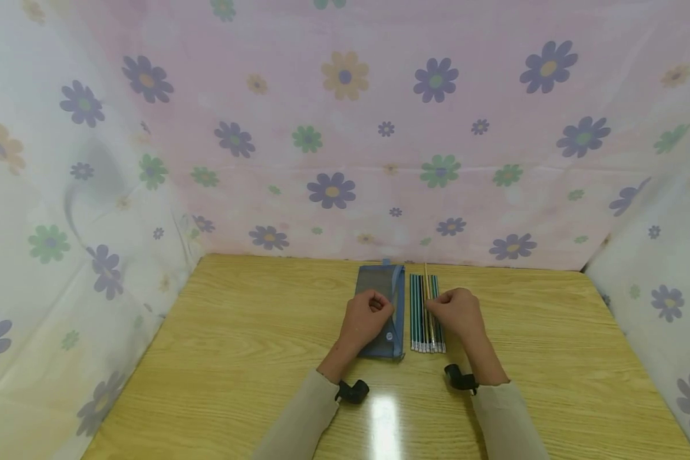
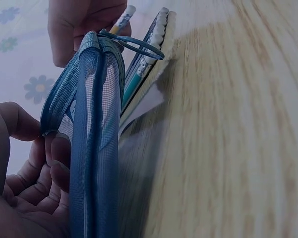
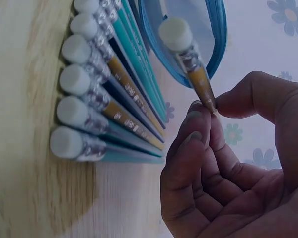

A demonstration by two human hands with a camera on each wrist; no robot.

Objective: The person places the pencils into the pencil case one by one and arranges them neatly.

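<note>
A blue mesh zip pencil pouch [image 1: 374, 279] lies flat in the middle of the table. My left hand [image 1: 365, 321] pinches the zippered edge of its opening between thumb and fingers. In the left wrist view that edge of the pouch [image 2: 94, 148] stands raised, with a ring-shaped zipper pull [image 2: 139, 47] at its end. My right hand [image 1: 461, 314] pinches a gold pencil [image 3: 202, 85] with a white eraser, held above the other pencils and close to the pouch's open side. Several teal, dark and gold pencils [image 1: 417, 313] lie in a row between the hands, erasers toward me.
The wood-grain table [image 1: 253, 332] spreads out on both sides. A flowered cloth [image 1: 379, 153] hangs along its back and sides. A black camera [image 1: 353, 391] is strapped to the left wrist, and another black camera [image 1: 460, 378] to the right.
</note>
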